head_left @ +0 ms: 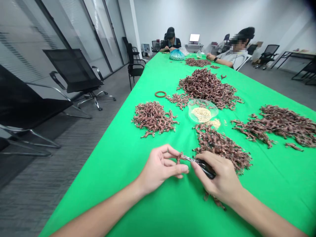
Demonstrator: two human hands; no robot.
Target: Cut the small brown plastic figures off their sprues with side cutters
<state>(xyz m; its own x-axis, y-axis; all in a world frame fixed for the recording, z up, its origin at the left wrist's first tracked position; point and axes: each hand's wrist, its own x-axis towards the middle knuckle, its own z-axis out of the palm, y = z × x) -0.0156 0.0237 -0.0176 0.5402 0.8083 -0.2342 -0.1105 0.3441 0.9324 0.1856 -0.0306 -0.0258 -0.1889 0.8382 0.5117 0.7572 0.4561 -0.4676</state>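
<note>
Green table (111, 164): spread beneath the fingers of both hands.
Near brown pile (222, 148): just beyond the right fingers.
Clear bowl (214, 112): beyond the fingers, past that pile.
Right hand (222, 174): fingers wrapped around a black-handled tool (206, 169).
Left hand (158, 169): fingertips gripping a small brown figure (178, 158).
Black-handled tool: shaft running from right fingers toward left fingertips.
Small brown figure: at the left fingertips, by the tool's tip.

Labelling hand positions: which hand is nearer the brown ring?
Left. The left hand is on the near side of the brown ring; the right hand lies farther off, rightward.
</note>
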